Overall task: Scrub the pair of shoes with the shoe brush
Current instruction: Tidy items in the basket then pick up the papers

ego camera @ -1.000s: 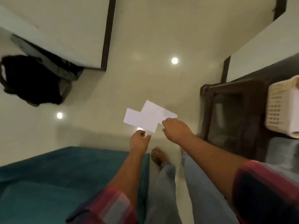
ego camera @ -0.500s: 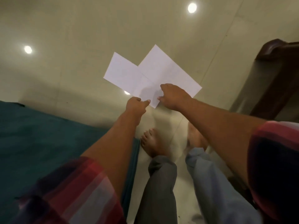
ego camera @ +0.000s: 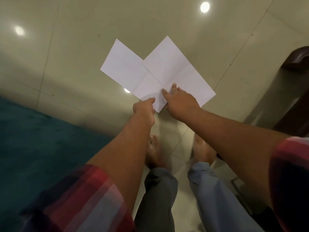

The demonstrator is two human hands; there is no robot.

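Two white sheets [ego camera: 150,72], overlapping, now lie down against the tiled floor [ego camera: 75,47]; half a second ago they were held higher. Right hand [ego camera: 180,102] presses one flat-fingered. Left hand [ego camera: 144,108], just beside it, touches the near corner, grip unclear. Shoes and brush not in view; scrubbing not started, sheets probably a work mat.

**Pretty sure this is someone's home, a living room or bedroom**

Glossy cream floor tiles [ego camera: 75,56] run across the whole top half, and round ceiling lights show up in them as bright reflections [ego camera: 204,7] at 1 o'clock. There's a soft teal fabric surface [ego camera: 41,139] at 8 o'clock, could be a bed or a rug, can't tell. A chunky dark wooden furniture piece [ego camera: 297,97] sits at 3 o'clock. The bare feet [ego camera: 154,153] on the tiles at 6 o'clock also say indoors at home.
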